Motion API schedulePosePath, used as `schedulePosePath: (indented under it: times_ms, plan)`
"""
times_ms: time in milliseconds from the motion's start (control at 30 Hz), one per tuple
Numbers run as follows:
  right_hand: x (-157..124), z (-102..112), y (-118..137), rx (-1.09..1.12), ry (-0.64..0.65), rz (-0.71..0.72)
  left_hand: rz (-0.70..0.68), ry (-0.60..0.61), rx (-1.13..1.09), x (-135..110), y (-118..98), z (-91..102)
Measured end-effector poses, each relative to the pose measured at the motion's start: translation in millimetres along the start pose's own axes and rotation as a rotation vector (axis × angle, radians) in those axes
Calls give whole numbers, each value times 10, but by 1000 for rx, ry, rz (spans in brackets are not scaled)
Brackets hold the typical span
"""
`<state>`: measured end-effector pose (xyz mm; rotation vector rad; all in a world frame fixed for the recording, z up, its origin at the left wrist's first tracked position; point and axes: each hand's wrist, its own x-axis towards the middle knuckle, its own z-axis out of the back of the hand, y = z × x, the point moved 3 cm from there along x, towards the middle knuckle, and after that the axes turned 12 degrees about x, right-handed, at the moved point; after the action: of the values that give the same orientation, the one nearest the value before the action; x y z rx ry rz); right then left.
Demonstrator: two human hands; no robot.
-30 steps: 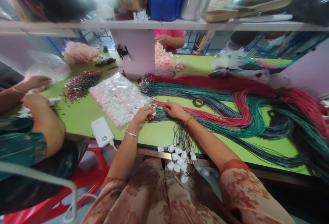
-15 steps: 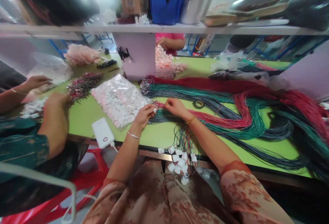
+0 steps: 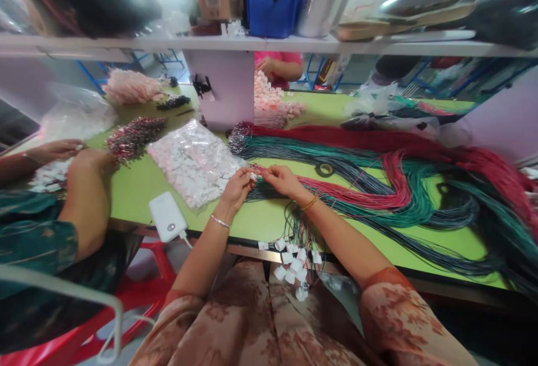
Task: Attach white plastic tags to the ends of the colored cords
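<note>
My left hand (image 3: 237,189) is closed in a pinch on a small white connector (image 3: 253,176). Close on its right, my right hand (image 3: 284,180) has thumb and fingers pressed together at the ends of the red wires (image 3: 357,194); a thin wire seems to be in its pinch. Green wires (image 3: 414,209) and black wires (image 3: 424,251) run alongside, their tips lying under my hands. Left of my hands lies a clear bag of white connectors (image 3: 191,167). Below my right wrist, wires with white connectors on their ends (image 3: 296,265) hang over the table edge.
A black tape roll (image 3: 324,170) lies behind my right hand. A white power bank (image 3: 167,217) with a cable sits at the front edge. On the left, a co-worker's hands (image 3: 90,158) work by a terminal-tipped wire bundle (image 3: 137,136). A shelf (image 3: 294,45) crosses above.
My right hand has come slightly down and left, nearer the connector in my left hand. The co-worker's far hand has moved lower, toward their other hand.
</note>
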<state>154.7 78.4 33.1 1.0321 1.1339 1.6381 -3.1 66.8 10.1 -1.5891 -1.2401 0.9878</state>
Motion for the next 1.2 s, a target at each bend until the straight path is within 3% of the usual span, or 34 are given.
schedulePosePath:
  times_ms: [200, 400, 567, 733, 933, 1067, 1200]
  plan:
    - [-15, -30, -59, 24, 11, -9, -21, 16, 55, -9, 13, -23]
    - [-53, -60, -135, 6, -58, 1, -103, -132, 292, -12, 102, -127]
    - [-110, -67, -103, -80, -43, 64, 8, -143, 178, 19, 150, -120]
    - [-124, -68, -52, -138, -40, 95, -4, -142, 183, 16, 100, -83]
    - [-159, -126, -165, -214, -40, 89, -25, -157, 229, 3, 143, -96]
    - [4, -80, -190, -215, 61, 86, 26, -165, 256, 25, 170, -51]
    - [395, -11, -193, -384, -34, 51, 31, -175, 280, 37, 154, -26]
